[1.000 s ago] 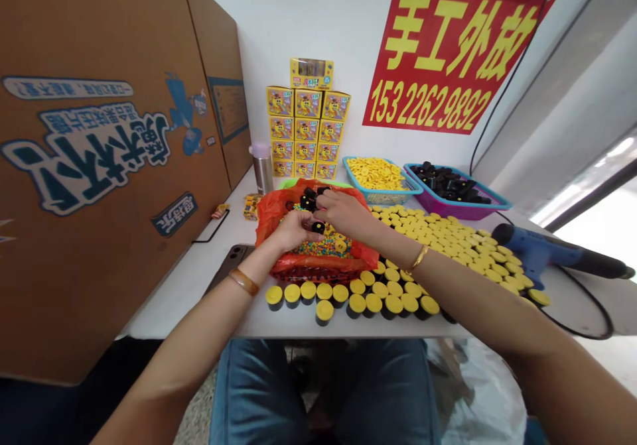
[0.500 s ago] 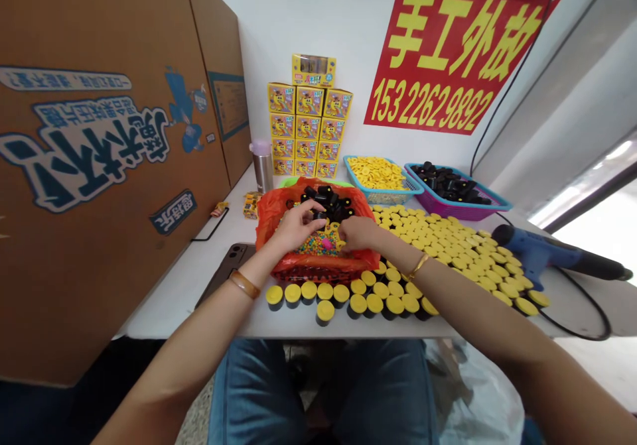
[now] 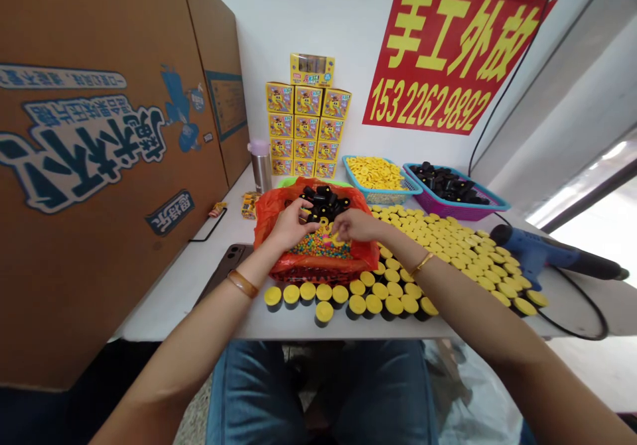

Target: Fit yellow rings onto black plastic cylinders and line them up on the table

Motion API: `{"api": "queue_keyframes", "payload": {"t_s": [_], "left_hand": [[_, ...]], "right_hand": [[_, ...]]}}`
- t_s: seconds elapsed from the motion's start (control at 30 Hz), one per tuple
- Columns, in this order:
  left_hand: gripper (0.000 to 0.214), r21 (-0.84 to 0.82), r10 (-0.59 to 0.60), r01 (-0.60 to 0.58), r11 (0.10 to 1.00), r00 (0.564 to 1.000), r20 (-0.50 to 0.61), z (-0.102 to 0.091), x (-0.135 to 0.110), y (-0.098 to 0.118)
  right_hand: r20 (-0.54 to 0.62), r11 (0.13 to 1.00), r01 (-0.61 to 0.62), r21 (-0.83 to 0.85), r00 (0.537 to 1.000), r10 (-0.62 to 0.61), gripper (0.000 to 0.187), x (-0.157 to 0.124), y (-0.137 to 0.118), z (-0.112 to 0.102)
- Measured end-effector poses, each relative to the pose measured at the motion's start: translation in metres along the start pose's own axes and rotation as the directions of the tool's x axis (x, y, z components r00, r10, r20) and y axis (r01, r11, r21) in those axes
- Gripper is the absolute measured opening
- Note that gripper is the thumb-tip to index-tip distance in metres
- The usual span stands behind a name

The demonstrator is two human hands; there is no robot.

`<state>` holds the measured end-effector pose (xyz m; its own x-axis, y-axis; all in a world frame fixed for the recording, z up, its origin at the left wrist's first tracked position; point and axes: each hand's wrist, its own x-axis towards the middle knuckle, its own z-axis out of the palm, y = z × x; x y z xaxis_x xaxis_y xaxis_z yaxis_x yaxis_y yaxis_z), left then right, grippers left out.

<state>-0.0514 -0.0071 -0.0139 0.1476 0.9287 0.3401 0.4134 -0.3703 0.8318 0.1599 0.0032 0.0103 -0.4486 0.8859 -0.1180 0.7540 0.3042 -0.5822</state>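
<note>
black cup (image 3: 313, 217), half-hidden, tight in left hand (image 3: 290, 226), right hand (image 3: 356, 225) curled, its grip unclear

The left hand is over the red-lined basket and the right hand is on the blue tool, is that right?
Not quite: the head view shows the right hand over the red-lined basket too, away from the blue tool. The left hand is correct.
</note>
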Motion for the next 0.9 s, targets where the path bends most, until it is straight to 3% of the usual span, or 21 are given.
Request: {"api": "queue_keyframes", "payload": {"t_s": [0.07, 0.13, 0.27, 0.37, 0.53, 0.73, 0.83, 0.9], "left_hand": [[0.055, -0.012, 0.003, -0.003, 1.000, 0.999, 0.037, 0.000, -0.001, 0.000], [0.060, -0.008, 0.041, -0.040, 0.999, 0.997, 0.070, 0.000, -0.002, 0.001], [0.065, 0.007, 0.060, -0.060, 0.998, 0.998, 0.024, 0.000, -0.003, 0.006], [0.071, -0.046, 0.090, -0.089, 0.995, 0.995, 0.037, -0.002, -0.006, 0.011], [0.062, -0.047, 0.197, -0.195, 0.980, 0.979, 0.045, -0.003, -0.011, 0.014], [0.019, 0.036, 0.325, -0.327, 0.944, 0.944, 0.057, -0.001, -0.013, 0.014], [0.016, 0.017, 0.336, -0.337, 0.941, 0.941, 0.034, 0.000, -0.012, 0.013], [0.018, -0.015, 0.335, -0.335, 0.942, 0.942, 0.007, 0.001, -0.012, 0.011]], "right_hand": [[-0.094, 0.931, 0.001, 0.365, 0.995, 0.036, 0.020, -0.001, -0.001, -0.005], [-0.146, 0.775, 0.011, 0.632, 0.984, 0.105, 0.020, -0.001, -0.004, -0.007], [-0.140, 0.511, 0.014, 0.859, 0.968, 0.210, 0.009, 0.002, -0.012, 0.002], [-0.131, 0.401, 0.037, 0.916, 0.969, 0.210, 0.007, 0.003, -0.020, 0.013], [-0.121, 0.383, 0.030, 0.923, 0.969, 0.215, 0.011, 0.003, -0.030, 0.026], [-0.233, 0.418, 0.127, 0.900, 0.948, 0.215, 0.016, 0.002, -0.031, 0.031], [-0.189, 0.431, 0.077, 0.899, 0.956, 0.224, 0.017, -0.002, -0.033, 0.033], [-0.090, 0.454, -0.018, 0.891, 0.972, 0.215, 0.030, -0.004, -0.035, 0.035]]}}
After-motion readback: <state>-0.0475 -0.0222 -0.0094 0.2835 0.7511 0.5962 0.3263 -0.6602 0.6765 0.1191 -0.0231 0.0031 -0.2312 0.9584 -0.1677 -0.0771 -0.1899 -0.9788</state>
